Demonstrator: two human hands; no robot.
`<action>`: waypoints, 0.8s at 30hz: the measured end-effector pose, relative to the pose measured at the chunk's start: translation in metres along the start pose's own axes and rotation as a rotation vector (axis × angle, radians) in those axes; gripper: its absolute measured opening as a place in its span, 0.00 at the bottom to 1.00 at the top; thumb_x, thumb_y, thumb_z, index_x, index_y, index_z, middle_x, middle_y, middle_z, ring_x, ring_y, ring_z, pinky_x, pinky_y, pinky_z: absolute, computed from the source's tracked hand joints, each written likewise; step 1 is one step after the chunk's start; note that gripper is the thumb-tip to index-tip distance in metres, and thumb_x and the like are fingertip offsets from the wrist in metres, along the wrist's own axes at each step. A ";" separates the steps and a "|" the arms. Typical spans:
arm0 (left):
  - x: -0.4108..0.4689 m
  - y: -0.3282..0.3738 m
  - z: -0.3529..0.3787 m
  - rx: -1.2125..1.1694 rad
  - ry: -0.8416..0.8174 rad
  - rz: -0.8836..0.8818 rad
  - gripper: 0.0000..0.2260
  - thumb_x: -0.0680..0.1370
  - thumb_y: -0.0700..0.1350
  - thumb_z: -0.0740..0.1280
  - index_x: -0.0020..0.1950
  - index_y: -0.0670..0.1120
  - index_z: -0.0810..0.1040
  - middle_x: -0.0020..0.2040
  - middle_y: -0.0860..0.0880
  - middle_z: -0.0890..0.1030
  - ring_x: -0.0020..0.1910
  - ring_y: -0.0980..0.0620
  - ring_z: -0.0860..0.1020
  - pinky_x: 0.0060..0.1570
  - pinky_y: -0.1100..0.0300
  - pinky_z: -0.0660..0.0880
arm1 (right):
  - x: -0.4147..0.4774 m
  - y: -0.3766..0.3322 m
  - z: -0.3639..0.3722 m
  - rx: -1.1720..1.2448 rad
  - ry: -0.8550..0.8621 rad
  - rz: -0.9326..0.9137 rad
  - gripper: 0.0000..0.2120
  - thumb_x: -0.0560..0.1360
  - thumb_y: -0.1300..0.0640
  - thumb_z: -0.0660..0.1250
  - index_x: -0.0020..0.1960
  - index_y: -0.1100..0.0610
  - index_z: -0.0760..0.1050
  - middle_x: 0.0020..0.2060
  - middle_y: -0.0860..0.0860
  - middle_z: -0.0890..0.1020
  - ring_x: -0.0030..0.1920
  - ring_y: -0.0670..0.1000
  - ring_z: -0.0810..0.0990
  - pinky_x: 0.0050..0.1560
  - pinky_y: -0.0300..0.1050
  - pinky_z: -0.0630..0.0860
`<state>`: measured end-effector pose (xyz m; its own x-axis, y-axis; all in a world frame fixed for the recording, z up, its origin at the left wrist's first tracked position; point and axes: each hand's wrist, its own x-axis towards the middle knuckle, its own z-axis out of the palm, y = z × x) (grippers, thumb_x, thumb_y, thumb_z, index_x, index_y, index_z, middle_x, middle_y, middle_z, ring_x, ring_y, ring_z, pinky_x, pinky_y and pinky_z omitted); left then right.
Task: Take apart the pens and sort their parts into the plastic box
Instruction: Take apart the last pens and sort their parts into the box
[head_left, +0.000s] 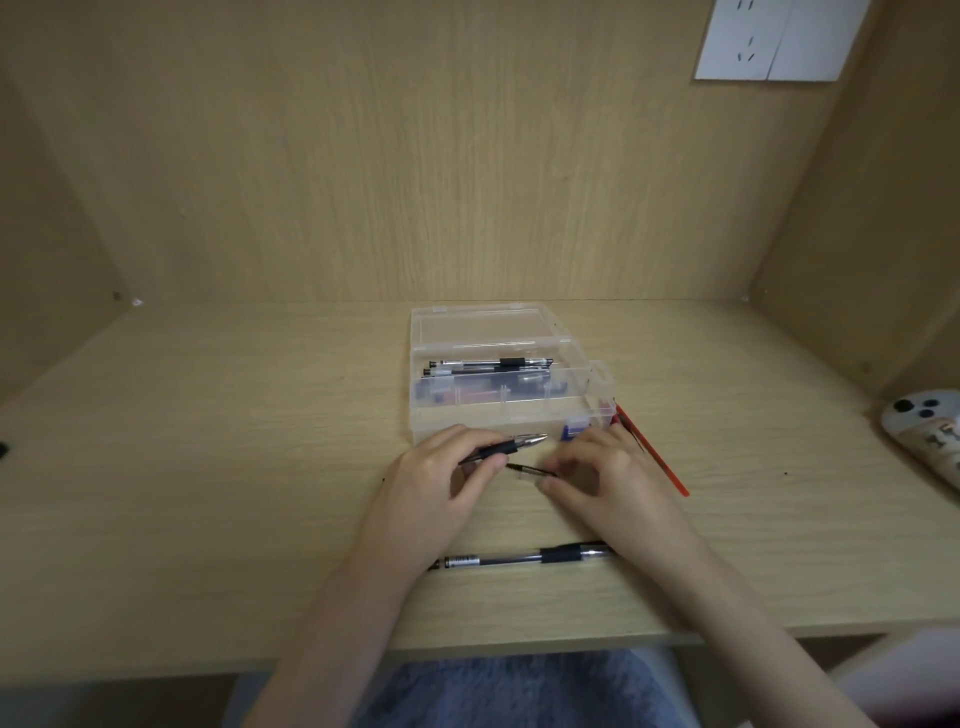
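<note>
A clear plastic box (498, 421) lies open mid-desk, its lid folded back. Whole pens (488, 366) lie in its rear compartment; dark and red parts fill the front ones. Just in front of the box my left hand (436, 483) grips a black-gripped pen front section (511, 446), tip pointing right. My right hand (608, 475) pinches a thin refill (532, 471), whose tip points left toward the other hand. Another whole black pen (524, 558) lies on the desk under my wrists. A red pen (654, 452) lies slanted to the right of the box.
The desk (208, 467) sits in a wooden alcove with a back wall and side panels. A phone (930, 431) lies at the right edge. A white wall socket (779, 39) is at the upper right. The desk's front edge runs just below my forearms.
</note>
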<state>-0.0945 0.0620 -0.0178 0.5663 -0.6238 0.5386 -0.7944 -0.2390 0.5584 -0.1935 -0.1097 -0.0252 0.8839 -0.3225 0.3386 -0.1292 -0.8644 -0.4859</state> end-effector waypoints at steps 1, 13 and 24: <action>0.000 0.001 -0.001 -0.002 -0.002 0.003 0.08 0.76 0.44 0.67 0.54 0.49 0.80 0.44 0.58 0.79 0.38 0.72 0.71 0.40 0.78 0.64 | 0.000 -0.001 -0.001 0.027 0.009 0.000 0.06 0.70 0.50 0.72 0.47 0.49 0.80 0.42 0.42 0.79 0.50 0.42 0.71 0.51 0.38 0.69; 0.000 0.002 -0.003 0.028 -0.031 -0.001 0.07 0.76 0.46 0.67 0.53 0.51 0.80 0.44 0.61 0.78 0.37 0.70 0.72 0.38 0.77 0.65 | 0.003 0.001 -0.029 0.838 0.044 0.152 0.09 0.72 0.68 0.68 0.46 0.56 0.78 0.36 0.53 0.81 0.33 0.42 0.79 0.24 0.28 0.67; -0.001 -0.001 0.001 0.003 -0.039 -0.007 0.11 0.74 0.51 0.65 0.52 0.50 0.81 0.43 0.63 0.76 0.38 0.72 0.72 0.40 0.77 0.65 | 0.002 -0.014 -0.016 0.814 0.006 0.080 0.11 0.68 0.68 0.73 0.45 0.55 0.80 0.38 0.45 0.84 0.39 0.42 0.79 0.44 0.31 0.73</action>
<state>-0.0938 0.0623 -0.0193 0.5626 -0.6507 0.5100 -0.7913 -0.2452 0.5601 -0.1971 -0.1047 -0.0050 0.8831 -0.3756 0.2812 0.1769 -0.2886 -0.9410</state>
